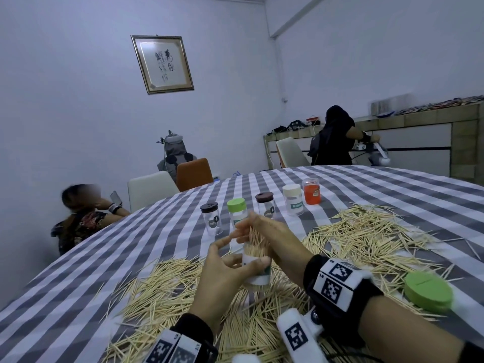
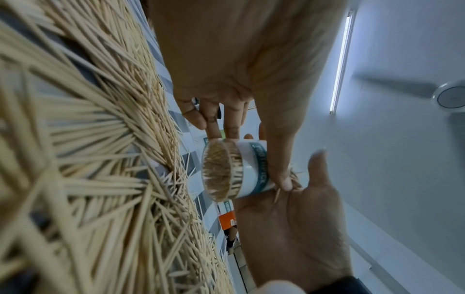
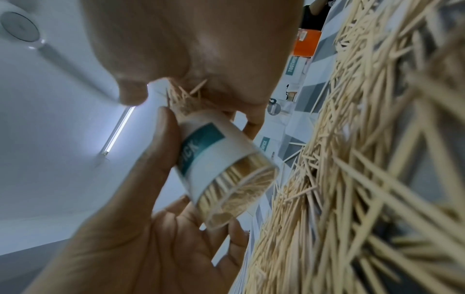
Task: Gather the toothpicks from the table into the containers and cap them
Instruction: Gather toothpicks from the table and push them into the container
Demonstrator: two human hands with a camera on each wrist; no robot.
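My left hand (image 1: 233, 268) grips a clear, uncapped toothpick container (image 1: 258, 271) with a white and teal label, lifted just above the table. It is packed with toothpicks (image 2: 219, 171), seen through its clear base. My right hand (image 1: 272, 237) pinches a bundle of toothpicks (image 1: 255, 238) standing in the container's mouth. In the right wrist view the bundle (image 3: 183, 99) sticks out above the container (image 3: 214, 159). Loose toothpicks (image 1: 170, 292) cover the checked tablecloth (image 1: 104, 258) around and under my hands, with another heap (image 1: 366, 231) to the right. A green lid (image 1: 428, 292) lies at the near right.
Further back on the table stands a row of capped containers: black-lidded (image 1: 210, 218), green-lidded (image 1: 236, 210), brown-lidded (image 1: 265, 205), white-lidded (image 1: 293, 199) and an orange one (image 1: 311, 191). A person (image 1: 83, 218) sits at the table's left edge; another (image 1: 335, 137) stands at the far counter.
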